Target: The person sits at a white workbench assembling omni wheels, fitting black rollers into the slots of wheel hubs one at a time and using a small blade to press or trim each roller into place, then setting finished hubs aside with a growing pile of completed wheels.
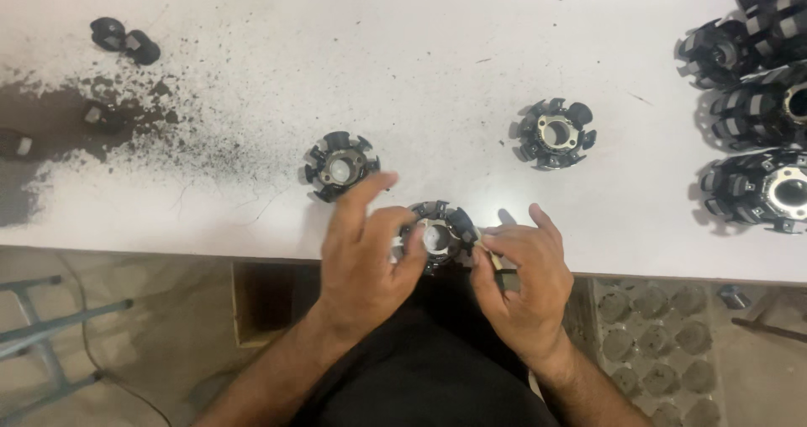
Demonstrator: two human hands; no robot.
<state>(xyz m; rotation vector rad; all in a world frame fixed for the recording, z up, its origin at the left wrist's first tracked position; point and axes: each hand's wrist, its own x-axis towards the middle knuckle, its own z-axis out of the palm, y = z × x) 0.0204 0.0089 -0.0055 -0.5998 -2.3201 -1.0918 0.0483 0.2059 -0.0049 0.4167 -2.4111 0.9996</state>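
Fingers grip stator core at white table edge.

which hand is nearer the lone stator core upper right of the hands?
Right. The right hand sits below and slightly left of that stator core; the left hand is farther left, gripping the held core.

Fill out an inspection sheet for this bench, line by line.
Surface: white table, black dust spread over its left side.
Job's things: round black metal part at the near edge; thin pale strip.
Clutter: two loose parts; stack of parts far right; small black pieces far left.
Hands: left hand grips the part; right hand pinches the strip beside it.
Cables: nothing seen.
Surroundings: grey tray with round hollows below the table.
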